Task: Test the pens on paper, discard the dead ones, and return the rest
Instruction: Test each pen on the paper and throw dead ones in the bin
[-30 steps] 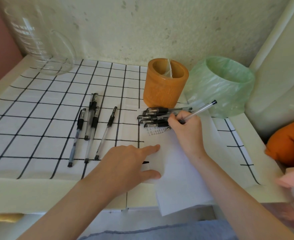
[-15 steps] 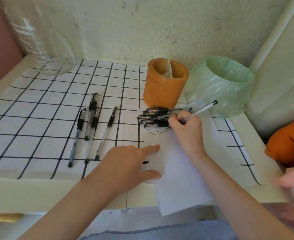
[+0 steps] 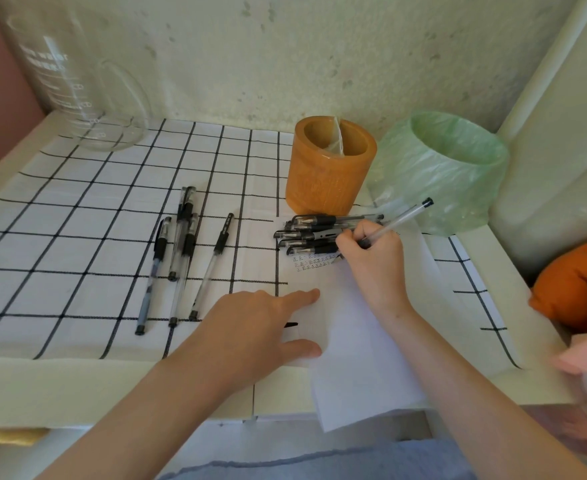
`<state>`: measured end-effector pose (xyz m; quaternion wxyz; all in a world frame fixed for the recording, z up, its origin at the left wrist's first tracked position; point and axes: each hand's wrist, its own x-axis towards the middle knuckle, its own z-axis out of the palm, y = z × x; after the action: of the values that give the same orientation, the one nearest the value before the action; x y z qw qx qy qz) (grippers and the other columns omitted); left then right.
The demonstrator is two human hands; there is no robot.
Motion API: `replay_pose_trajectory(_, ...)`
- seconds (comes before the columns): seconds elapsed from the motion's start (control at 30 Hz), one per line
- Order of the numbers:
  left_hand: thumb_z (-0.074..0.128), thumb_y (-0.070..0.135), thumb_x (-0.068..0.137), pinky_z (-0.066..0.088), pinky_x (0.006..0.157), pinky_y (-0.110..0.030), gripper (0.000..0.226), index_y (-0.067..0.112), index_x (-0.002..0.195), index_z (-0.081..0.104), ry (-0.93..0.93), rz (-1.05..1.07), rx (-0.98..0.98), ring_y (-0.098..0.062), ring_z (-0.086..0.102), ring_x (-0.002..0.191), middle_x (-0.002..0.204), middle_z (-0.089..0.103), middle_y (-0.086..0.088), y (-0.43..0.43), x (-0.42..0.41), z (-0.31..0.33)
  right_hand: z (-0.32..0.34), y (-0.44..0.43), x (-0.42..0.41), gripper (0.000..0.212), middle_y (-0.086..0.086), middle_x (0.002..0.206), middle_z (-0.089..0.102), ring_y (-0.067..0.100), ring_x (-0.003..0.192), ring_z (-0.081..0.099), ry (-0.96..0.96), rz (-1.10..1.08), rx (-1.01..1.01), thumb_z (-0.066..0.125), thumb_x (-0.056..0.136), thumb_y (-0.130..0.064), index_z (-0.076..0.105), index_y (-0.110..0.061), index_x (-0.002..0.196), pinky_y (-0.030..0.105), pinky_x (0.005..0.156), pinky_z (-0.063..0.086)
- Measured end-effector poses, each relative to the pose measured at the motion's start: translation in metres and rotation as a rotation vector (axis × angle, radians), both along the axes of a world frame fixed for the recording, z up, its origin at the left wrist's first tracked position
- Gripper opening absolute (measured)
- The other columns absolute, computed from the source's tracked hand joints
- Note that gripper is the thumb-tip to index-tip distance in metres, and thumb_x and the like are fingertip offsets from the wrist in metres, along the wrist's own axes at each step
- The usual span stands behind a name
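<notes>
Head view: at the far left a clear glass measuring jug (image 3: 87, 98) stands at the back of a white cloth with a black grid (image 3: 60, 237) that covers the table. Near the middle of the cloth, four clear-barrelled pens with black caps (image 3: 177, 258) lie side by side, apart from the others. The left hand (image 3: 250, 334) lies flat with straight, spread fingers, pressing the left edge of a white sheet of paper (image 3: 364, 358), which overhangs the table's front edge. Behind the paper stands an orange cylindrical pen holder (image 3: 330, 168), and just in front of it a heap of black-capped pens (image 3: 316, 233) rests at the sheet's top edge. The right hand (image 3: 371, 258) has its fingers curled round a clear pen with a black end (image 3: 402, 218), the pen's lower end beside rows of small ink marks (image 3: 314, 265) on the paper. Further right sits a bin lined with a pale green plastic bag (image 3: 451, 171), then an orange soft bundle (image 3: 576, 285).
</notes>
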<state>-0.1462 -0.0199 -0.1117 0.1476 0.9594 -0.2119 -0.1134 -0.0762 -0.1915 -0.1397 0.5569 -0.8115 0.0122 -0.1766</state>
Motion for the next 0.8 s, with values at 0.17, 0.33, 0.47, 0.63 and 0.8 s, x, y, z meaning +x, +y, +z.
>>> replay_pose_trajectory(0.17, 0.044, 0.066, 0.081, 0.031, 0.055, -0.019, 0.064, 0.053, 0.138, 0.017, 0.012, 0.000, -0.005, -0.008, 0.044, 0.069, 0.065, 0.039, 0.012, 0.001, 0.000, 0.001, -0.001, 0.000, 0.001, 0.038, -0.005, 0.047, 0.030, 0.003, 0.044, 0.029, 0.021, -0.006, -0.007, 0.058, 0.084, 0.001, 0.037, -0.010, 0.054, 0.010, 0.047, 0.027)
replay_pose_trajectory(0.33, 0.029, 0.029, 0.099, 0.045, 0.065, -0.030, 0.054, 0.032, 0.146, 0.003, 0.036, 0.058, -0.263, -0.014, 0.049, 0.064, 0.073, 0.051, 0.003, 0.000, 0.001, 0.003, 0.016, 0.001, -0.002, 0.039, -0.007, 0.039, 0.043, 0.006, 0.037, 0.036, 0.142, 0.000, 0.301, 0.057, 0.093, -0.021, 0.054, -0.009, 0.056, 0.016, 0.042, 0.029)
replay_pose_trajectory(0.47, 0.035, 0.020, 0.098, 0.042, 0.073, -0.017, 0.060, 0.032, 0.146, 0.002, 0.070, 0.168, -0.558, -0.008, 0.054, 0.075, 0.087, 0.057, 0.011, -0.003, 0.010, 0.009, 0.046, 0.001, -0.015, 0.034, 0.001, 0.040, 0.042, 0.012, 0.034, 0.031, 0.252, 0.230, 0.530, 0.047, 0.096, -0.018, 0.056, -0.008, 0.066, 0.019, 0.036, 0.024)
replay_pose_trajectory(0.63, 0.056, 0.025, 0.089, 0.037, 0.071, -0.002, 0.073, 0.031, 0.146, 0.011, 0.051, 0.257, -0.802, 0.006, 0.052, 0.076, 0.091, 0.061, 0.010, -0.006, 0.012, 0.014, 0.060, -0.003, -0.032, 0.030, 0.001, 0.042, 0.044, 0.013, 0.036, 0.034, 0.308, 0.301, 0.487, 0.059, 0.091, -0.021, 0.046, -0.012, 0.066, 0.019, 0.036, 0.024)
replay_pose_trajectory(0.8, 0.063, 0.024, 0.083, 0.038, 0.070, -0.004, 0.079, 0.032, 0.145, 0.016, -0.008, 0.258, -0.847, 0.006, 0.052, 0.069, 0.084, 0.060, 0.014, -0.008, 0.007, 0.019, 0.057, 0.003, -0.035, 0.030, 0.002, 0.042, 0.047, 0.012, 0.034, 0.036, 0.321, 0.295, 0.463, 0.062, 0.090, -0.021, 0.050, -0.011, 0.064, 0.018, 0.036, 0.025)
